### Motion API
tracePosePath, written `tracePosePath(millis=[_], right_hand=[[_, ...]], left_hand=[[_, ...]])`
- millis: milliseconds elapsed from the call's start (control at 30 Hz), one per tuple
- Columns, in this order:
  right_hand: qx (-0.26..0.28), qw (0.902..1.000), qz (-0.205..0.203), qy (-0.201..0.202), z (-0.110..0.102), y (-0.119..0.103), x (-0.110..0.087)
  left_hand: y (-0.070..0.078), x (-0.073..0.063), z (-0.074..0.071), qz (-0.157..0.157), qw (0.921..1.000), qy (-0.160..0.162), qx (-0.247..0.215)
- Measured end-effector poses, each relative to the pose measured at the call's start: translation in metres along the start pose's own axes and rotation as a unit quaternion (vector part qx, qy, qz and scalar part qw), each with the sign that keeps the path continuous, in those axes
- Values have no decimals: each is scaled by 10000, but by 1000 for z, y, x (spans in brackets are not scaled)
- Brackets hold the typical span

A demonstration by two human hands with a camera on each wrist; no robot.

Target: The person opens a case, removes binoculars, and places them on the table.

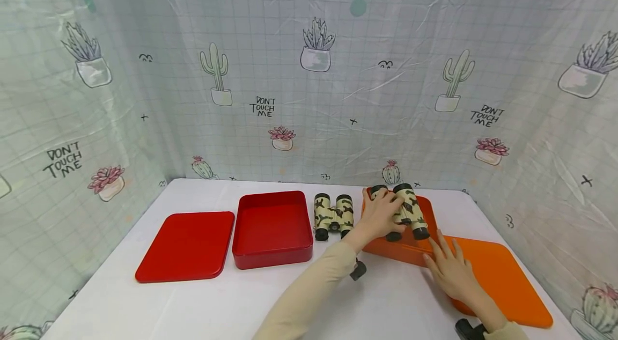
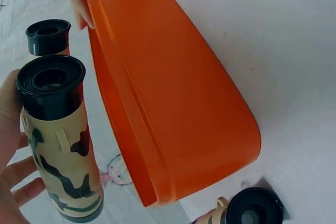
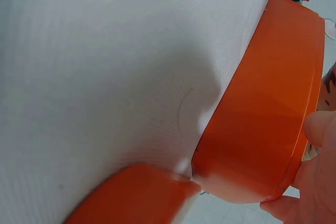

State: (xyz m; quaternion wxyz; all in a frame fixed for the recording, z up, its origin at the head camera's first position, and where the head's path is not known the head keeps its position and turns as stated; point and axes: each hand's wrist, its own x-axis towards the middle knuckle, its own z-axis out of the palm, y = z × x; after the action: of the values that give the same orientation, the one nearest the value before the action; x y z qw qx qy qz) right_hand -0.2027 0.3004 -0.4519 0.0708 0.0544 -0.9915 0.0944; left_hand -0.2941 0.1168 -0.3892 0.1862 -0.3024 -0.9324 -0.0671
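My left hand (image 1: 380, 215) grips a pair of camouflage binoculars (image 1: 410, 208) with black ends. They are tilted over the orange box (image 1: 396, 250), overlapping its inside in the head view. In the left wrist view the held binoculars (image 2: 63, 156) stand beside the box's wall, with fingers behind the barrels. My right hand (image 1: 453, 271) rests at the box's near right corner with fingers spread and mostly straight. In the right wrist view its fingertips (image 3: 317, 127) touch the rim and side of the orange box (image 3: 257, 108).
A second pair of camouflage binoculars (image 1: 333, 216) lies left of the orange box. Further left are an open red box (image 1: 272, 259) and a flat red lid (image 1: 185, 246). An orange lid (image 1: 502, 281) lies under my right forearm. A printed curtain (image 1: 309, 157) surrounds the white table (image 1: 203, 308).
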Motion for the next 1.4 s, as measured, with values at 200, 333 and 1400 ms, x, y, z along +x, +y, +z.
tracePosePath(millis=[200, 333, 1400], right_hand=[[1, 9999, 38, -122, 0, 2, 1], [-21, 9999, -3, -132, -2, 3, 2], [-199, 9997, -141, -95, -1, 7, 2]], left_hand=[[-1, -7, -4, 95, 9999, -44, -134], [-1, -11, -7, 165, 9997, 12, -183], [-3, -56, -32, 606, 9976, 305, 142]])
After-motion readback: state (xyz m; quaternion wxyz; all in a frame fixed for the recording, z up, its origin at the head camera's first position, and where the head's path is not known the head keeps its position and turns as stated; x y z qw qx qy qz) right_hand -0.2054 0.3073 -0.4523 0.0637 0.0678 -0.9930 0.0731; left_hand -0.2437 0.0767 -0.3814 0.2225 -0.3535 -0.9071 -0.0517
